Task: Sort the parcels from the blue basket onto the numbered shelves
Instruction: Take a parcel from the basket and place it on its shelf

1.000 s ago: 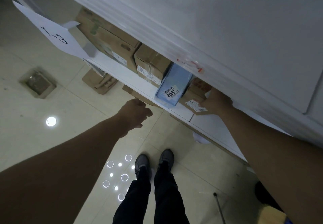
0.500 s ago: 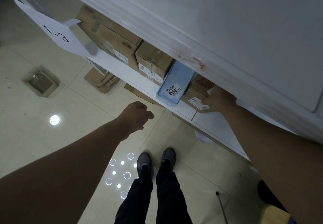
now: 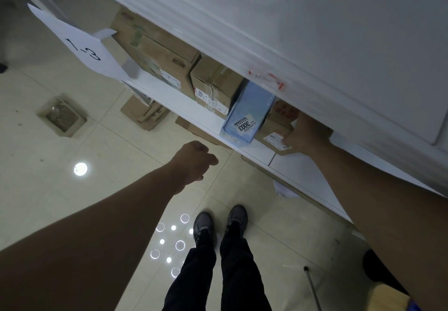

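1. The right hand [image 3: 306,134] holds a small cardboard parcel [image 3: 275,128] by its right end. The thumb lies by the label on its front, and the other fingers curl round the side, mostly hidden under the upper board [image 3: 315,31].
2. That parcel sits on the white shelf [image 3: 179,105], right beside a blue parcel [image 3: 249,111] (its sticker reads 3003) on its left.
3. The left hand [image 3: 195,161] hangs in the air in front of the shelf edge, its fingers loosely curled inward and holding nothing.
4. Further left on the same shelf stand a medium brown box [image 3: 214,85], just beside the blue parcel, and a larger brown box [image 3: 157,53].
5. A paper sign [image 3: 82,46] handwritten "1-3" sticks out near the shelf's left end.
6. Below are a pale tiled floor [image 3: 48,189], cardboard [image 3: 145,114] lying under the shelf, and the person's dark shoes [image 3: 206,225].
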